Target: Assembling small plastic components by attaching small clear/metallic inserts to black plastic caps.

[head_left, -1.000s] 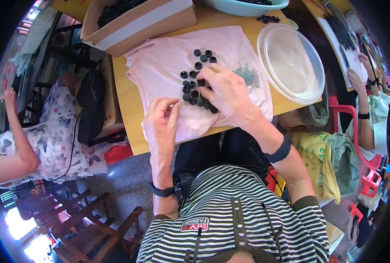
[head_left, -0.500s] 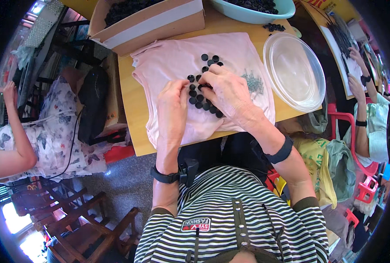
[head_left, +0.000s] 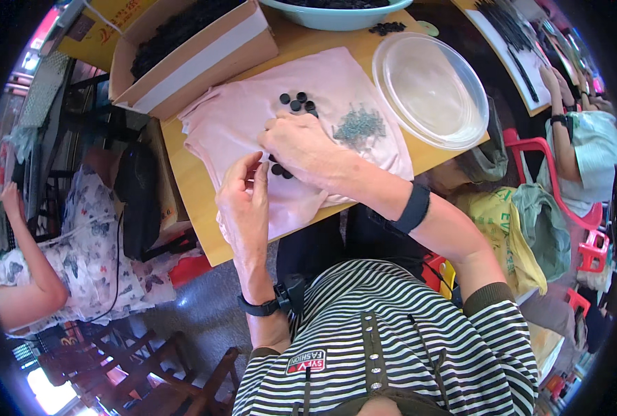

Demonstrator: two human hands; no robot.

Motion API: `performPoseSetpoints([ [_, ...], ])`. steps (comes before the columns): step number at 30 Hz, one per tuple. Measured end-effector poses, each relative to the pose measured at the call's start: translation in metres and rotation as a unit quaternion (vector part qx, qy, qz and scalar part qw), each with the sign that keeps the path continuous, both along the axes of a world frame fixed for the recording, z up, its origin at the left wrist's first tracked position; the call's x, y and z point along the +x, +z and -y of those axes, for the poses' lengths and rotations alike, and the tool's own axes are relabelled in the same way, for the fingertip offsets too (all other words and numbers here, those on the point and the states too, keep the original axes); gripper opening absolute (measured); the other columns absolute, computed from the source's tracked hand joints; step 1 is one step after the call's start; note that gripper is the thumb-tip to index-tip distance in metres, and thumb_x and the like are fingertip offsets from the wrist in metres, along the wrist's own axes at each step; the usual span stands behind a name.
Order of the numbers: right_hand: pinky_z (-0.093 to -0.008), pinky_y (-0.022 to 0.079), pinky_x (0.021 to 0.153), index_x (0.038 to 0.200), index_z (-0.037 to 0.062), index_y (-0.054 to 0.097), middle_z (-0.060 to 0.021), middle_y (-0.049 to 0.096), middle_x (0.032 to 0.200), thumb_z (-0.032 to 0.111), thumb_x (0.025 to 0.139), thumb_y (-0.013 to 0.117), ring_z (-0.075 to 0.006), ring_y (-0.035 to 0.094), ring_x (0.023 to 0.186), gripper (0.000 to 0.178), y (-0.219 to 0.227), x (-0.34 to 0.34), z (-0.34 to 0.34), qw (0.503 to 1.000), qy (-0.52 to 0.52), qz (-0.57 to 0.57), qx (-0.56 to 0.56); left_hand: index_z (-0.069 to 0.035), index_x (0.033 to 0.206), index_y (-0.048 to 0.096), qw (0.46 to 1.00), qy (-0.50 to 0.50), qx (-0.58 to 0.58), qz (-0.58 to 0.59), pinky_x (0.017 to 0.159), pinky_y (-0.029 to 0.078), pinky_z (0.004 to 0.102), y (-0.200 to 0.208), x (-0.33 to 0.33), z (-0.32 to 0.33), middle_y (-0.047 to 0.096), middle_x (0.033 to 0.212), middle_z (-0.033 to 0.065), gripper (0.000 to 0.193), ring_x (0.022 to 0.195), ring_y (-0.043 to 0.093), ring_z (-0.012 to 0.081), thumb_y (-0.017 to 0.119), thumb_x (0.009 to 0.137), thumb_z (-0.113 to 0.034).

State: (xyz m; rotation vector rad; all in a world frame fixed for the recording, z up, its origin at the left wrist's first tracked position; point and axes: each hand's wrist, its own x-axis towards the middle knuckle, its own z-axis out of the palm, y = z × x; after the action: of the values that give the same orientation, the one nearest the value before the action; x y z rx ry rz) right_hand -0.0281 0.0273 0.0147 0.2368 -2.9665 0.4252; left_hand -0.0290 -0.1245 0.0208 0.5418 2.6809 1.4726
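Open cardboard box [head_left: 215,66] at far-left corner of the surface [head_left: 201,216]. Turquoise basin [head_left: 336,19] on far edge. Clear round plastic lid [head_left: 433,90] by right edge. Off the right edge: yellow bag [head_left: 523,256], red chair [head_left: 588,220], person in pale top [head_left: 589,156]. Off the left edge: person in butterfly-print garment [head_left: 86,267]. Black strips [head_left: 502,28] on a second table, far right.

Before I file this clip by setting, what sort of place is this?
Probably an assembly workshop: round black pieces on pink cloth, a cardboard box of dark parts, another person's hand near black strips.
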Motion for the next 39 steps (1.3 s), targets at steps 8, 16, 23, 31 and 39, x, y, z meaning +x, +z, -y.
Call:
performPoseSetpoints([
  [8, -0.0418, 0.050, 0.072, 0.090, 0.0012, 0.060, -0.0171, 0.063, 0.086, 0.007, 0.076, 0.064, -0.0349, 0.063, 0.084, 0.016, 0.030, 0.064, -0.036, 0.946, -0.113, -0.078, -0.294, 0.000, 0.102, 0.066, 0.999, -0.018, 0.025, -0.038, 0.066, 0.049, 0.0274, 0.013, 0.007, -0.017, 0.066, 0.089, 0.0088, 0.017, 0.073, 0.061, 0.0158, 0.066, 0.087, -0.008],
  [16, -0.0414, 0.049, 0.075, 0.093, 0.0014, 0.059, -0.0157, 0.059, 0.090, 0.003, 0.079, 0.063, -0.0348, 0.060, 0.086, 0.015, 0.005, 0.141, -0.073, 0.941, -0.205, -0.042, -0.266, -0.002, 0.088, 0.067, 0.975, -0.207, 0.006, -0.077, 0.073, 0.048, 0.0353, 0.004, 0.028, -0.079, 0.062, 0.084, 0.0106, 0.009, 0.083, 0.060, 0.0282, 0.068, 0.079, -0.003],
  [23, -0.0382, 0.050, 0.072, 0.095, 0.0015, 0.062, -0.0127, 0.059, 0.090, -0.001, 0.077, 0.065, -0.0316, 0.060, 0.085, 0.018, 0.002, 0.145, -0.069, 0.958, -0.184, -0.085, -0.202, -0.004, 0.085, 0.067, 0.953, -0.213, -0.094, -0.194, 0.071, 0.048, 0.0357, -0.012, 0.034, -0.104, 0.059, 0.084, 0.0087, 0.008, 0.081, 0.059, 0.0274, 0.068, 0.078, -0.007],
  [31, -0.0373, 0.052, 0.070, 0.092, 0.0017, 0.062, -0.0133, 0.058, 0.085, -0.001, 0.078, 0.063, -0.0297, 0.062, 0.082, 0.014, 0.001, 0.149, -0.076, 0.947, -0.202, -0.069, -0.241, 0.000, 0.085, 0.063, 0.960, -0.219, -0.026, -0.173, 0.070, 0.048, 0.0319, -0.013, 0.033, -0.102, 0.059, 0.086, 0.0087, 0.009, 0.079, 0.059, 0.0230, 0.067, 0.077, -0.002],
  [39, -0.0184, 0.048, 0.062, 0.112, -0.0009, 0.064, -0.0024, 0.066, 0.093, 0.009, 0.089, 0.065, -0.0053, 0.058, 0.073, 0.024, 0.006, 0.149, -0.076, 0.657, -0.173, 0.021, -0.734, 0.002, 0.104, 0.064, 0.896, -0.144, 0.327, 0.262, 0.073, 0.049, 0.0205, 0.007, 0.041, -0.076, 0.064, 0.087, 0.0016, 0.016, 0.078, 0.059, 0.0070, 0.066, 0.089, -0.004],
])
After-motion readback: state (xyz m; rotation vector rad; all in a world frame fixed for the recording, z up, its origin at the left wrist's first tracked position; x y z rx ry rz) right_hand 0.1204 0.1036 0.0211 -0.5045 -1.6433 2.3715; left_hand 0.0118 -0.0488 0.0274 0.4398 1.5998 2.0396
